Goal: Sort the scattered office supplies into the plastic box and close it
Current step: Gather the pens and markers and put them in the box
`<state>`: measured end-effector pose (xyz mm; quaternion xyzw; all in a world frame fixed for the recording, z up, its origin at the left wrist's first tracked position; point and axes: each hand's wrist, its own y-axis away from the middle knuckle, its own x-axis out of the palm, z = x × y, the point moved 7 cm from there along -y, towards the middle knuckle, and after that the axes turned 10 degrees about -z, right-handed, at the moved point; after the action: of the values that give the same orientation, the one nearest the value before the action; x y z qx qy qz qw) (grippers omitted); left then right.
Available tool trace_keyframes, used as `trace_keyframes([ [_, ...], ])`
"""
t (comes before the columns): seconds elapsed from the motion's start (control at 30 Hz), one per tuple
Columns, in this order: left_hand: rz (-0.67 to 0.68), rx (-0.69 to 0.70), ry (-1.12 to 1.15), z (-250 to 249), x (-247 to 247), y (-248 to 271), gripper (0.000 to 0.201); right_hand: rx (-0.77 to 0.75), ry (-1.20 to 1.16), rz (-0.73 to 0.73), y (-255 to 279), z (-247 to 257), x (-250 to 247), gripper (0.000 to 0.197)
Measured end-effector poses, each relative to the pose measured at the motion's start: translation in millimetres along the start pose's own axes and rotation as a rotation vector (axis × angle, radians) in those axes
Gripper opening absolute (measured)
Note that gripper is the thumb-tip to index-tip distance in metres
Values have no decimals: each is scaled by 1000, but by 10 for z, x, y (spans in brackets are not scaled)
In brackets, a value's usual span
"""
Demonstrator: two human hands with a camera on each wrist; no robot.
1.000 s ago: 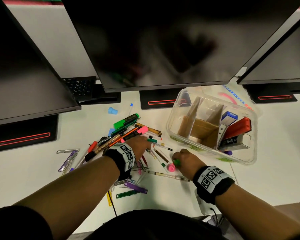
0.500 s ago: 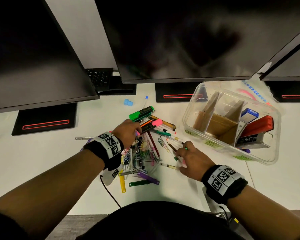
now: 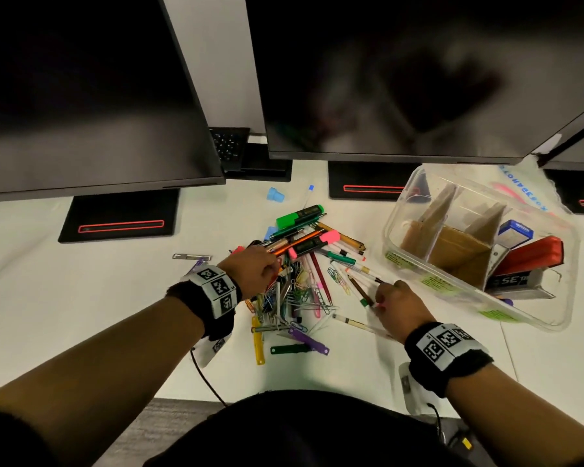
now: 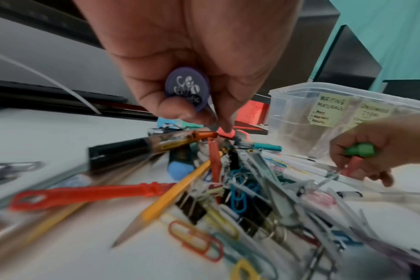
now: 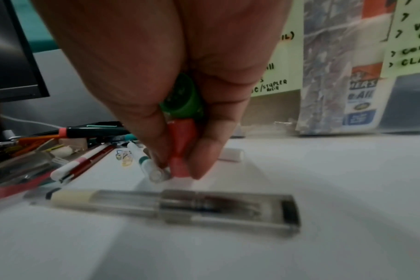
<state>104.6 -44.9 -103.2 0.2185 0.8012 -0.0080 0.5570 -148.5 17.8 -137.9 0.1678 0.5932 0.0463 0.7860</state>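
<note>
A heap of pens, markers, clips (image 3: 304,264) lies mid-desk. My left hand (image 3: 272,264) sits on the heap's left side. In the left wrist view this left hand (image 4: 204,121) has its fingers curled round a purple-capped item (image 4: 187,89), fingertips touching an orange pen (image 4: 204,134). My right hand (image 3: 380,298) is at the heap's right edge, close to the clear plastic box (image 3: 393,241). Seen from the wrist, the right hand (image 5: 178,170) grips a green-capped marker (image 5: 182,98) and a pink-red one (image 5: 181,147), fingertips on a white pen (image 5: 151,168).
The box stands open at the right, with cardboard dividers (image 3: 452,244), a red stapler (image 3: 533,254) and labelled notes. Its lid (image 3: 520,187) lies behind it. Three dark monitors (image 3: 385,79) overhang the desk. A clear pen (image 5: 180,206) lies in front of my right hand.
My right hand has gathered the green and pink markers and shifted up to the pens beside the box. My left hand has slid slightly left over the heap.
</note>
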Motion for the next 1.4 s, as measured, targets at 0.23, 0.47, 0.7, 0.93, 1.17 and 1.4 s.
trace_keyframes([
  [0.23, 158, 245, -247, -644, 331, -254, 33, -121, -153, -116, 41, 243, -242, 15],
  [0.47, 216, 301, -604, -792, 461, -341, 31, -202, -316, -405, 246, 276, -1086, 11],
  [0.7, 265, 287, -491, -754, 483, -315, 36, 67, -260, -654, 158, -443, -1513, 14],
  [0.93, 52, 75, 31, -721, 193, -388, 23, 21, -210, -502, 63, -457, -1249, 20],
  [1.17, 14, -8, 229, -803, 24, -441, 25, -24, -252, -492, 52, -422, -1136, 16],
  [1.4, 38, 36, 70, -856, -4, -499, 32, -23, -299, -467, 46, -452, -1109, 18],
])
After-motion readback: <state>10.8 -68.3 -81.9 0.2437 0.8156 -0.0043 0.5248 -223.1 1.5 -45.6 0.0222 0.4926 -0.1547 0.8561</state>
